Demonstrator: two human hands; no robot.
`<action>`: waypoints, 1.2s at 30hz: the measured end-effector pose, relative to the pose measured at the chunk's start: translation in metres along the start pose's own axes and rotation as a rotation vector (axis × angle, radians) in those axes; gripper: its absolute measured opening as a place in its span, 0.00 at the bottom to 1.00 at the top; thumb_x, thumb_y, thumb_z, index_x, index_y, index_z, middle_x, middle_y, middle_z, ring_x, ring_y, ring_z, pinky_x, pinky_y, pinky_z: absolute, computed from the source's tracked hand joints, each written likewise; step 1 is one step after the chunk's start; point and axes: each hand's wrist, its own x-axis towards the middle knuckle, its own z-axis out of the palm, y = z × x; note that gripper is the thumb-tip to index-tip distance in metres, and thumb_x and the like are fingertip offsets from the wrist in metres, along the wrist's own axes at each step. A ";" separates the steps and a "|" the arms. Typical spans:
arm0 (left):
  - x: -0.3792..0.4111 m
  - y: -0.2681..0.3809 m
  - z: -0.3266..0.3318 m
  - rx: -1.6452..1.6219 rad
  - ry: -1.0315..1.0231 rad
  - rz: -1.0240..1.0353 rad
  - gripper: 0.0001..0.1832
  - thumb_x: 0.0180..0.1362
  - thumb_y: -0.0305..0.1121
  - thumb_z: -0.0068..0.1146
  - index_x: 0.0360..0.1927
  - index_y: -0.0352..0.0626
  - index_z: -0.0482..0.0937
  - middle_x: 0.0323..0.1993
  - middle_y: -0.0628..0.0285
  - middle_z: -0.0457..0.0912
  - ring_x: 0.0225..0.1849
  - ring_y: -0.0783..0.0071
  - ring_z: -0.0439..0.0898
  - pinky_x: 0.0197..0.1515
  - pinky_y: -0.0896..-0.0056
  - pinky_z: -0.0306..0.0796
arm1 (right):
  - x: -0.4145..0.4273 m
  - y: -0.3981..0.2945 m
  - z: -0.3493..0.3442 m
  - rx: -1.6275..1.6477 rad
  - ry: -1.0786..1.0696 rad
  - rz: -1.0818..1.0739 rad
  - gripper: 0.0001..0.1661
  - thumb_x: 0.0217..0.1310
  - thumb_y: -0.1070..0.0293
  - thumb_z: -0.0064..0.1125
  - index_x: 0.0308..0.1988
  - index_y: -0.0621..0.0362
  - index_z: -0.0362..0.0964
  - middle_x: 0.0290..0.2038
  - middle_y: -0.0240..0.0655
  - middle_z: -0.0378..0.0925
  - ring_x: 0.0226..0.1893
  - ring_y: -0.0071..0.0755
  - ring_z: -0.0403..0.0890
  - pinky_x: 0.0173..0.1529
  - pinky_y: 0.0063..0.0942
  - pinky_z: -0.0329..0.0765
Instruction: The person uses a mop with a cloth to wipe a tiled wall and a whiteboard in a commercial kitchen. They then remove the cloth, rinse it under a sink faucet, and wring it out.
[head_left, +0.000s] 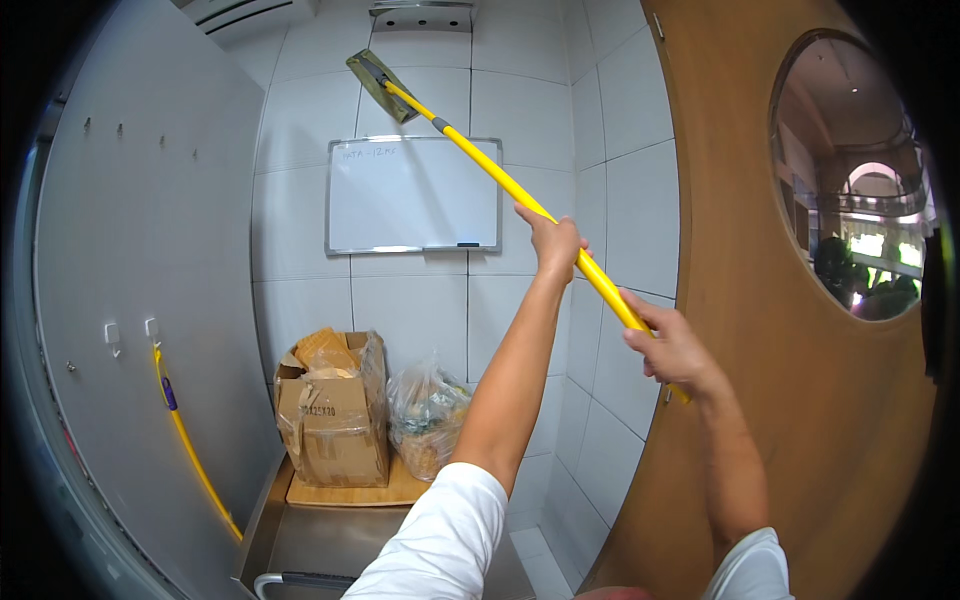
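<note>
Both hands grip the yellow pole (499, 174) of a flat mop, raised at a slant toward the upper left. My left hand (556, 241) is wrapped around the middle of the pole. Lower down, near the pole's end, my right hand (671, 345) holds on. The mop's flat head, with a green cloth pad (396, 101), lies against or close to the white tiled wall (315, 97); contact cannot be told. Just below the pad hangs a framed whiteboard (412, 199) with some handwriting and a dark object on its lower ledge.
A taped cardboard box (341, 435) and a filled clear plastic bag (429, 427) rest on a wooden board (345, 493). At left, another yellow pole (196, 457) hangs from a hook on a grey panel (172, 247). A wooden door (724, 247) with an oval window (855, 180) stands right.
</note>
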 end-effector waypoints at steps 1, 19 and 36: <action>0.004 -0.001 0.006 0.001 0.011 0.008 0.43 0.49 0.23 0.37 0.60 0.47 0.22 0.39 0.48 0.63 0.23 0.69 0.72 0.20 0.71 0.72 | -0.003 0.001 -0.016 0.170 -0.121 0.086 0.30 0.54 0.68 0.46 0.58 0.45 0.53 0.30 0.33 0.69 0.18 0.25 0.72 0.22 0.23 0.71; 0.025 -0.139 0.134 0.368 0.028 -0.025 0.41 0.47 0.19 0.35 0.60 0.41 0.26 0.31 0.42 0.72 0.17 0.57 0.74 0.16 0.66 0.72 | -0.010 0.160 -0.028 0.296 0.181 0.294 0.24 0.61 0.62 0.37 0.58 0.43 0.55 0.17 0.26 0.60 0.10 0.16 0.58 0.12 0.18 0.58; -0.027 -0.227 0.134 0.835 -0.179 0.042 0.38 0.54 0.34 0.41 0.60 0.34 0.32 0.30 0.42 0.75 0.30 0.49 0.76 0.32 0.54 0.70 | -0.070 0.211 0.028 0.700 0.207 0.541 0.26 0.62 0.58 0.37 0.60 0.43 0.49 0.16 0.26 0.61 0.08 0.16 0.58 0.09 0.16 0.58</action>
